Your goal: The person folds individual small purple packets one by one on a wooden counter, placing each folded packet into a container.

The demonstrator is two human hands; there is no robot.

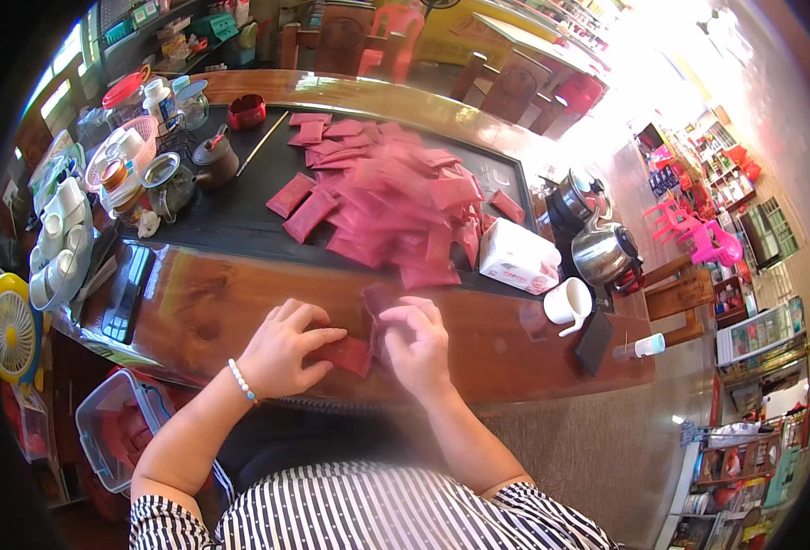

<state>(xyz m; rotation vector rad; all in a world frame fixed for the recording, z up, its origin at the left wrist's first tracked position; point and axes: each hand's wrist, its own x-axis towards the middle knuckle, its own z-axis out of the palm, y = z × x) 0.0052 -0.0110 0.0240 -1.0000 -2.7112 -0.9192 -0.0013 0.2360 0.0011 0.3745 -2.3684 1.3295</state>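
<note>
At the near edge of the wooden table, my left hand (288,346), with a white bead bracelet on the wrist, has its thumb and index finger closed on the left end of a small flat red packet (348,356). Just to the right, my right hand (416,341) has its fingers curled in against a thin dark red wrapper (377,301), which stands up beside the packet. The wrapper is blurred, and its lower part is hidden behind my right fingers. Beyond both hands lies a large heap of pink-red packets (382,188), its middle smeared.
A white tissue box (518,257), steel kettle (604,252) and white mug (568,304) stand to the right. At left are a black phone (128,291), glass teapot (165,183) and tray of cups (57,238). A clear plastic bin (103,431) with red packets is at lower left.
</note>
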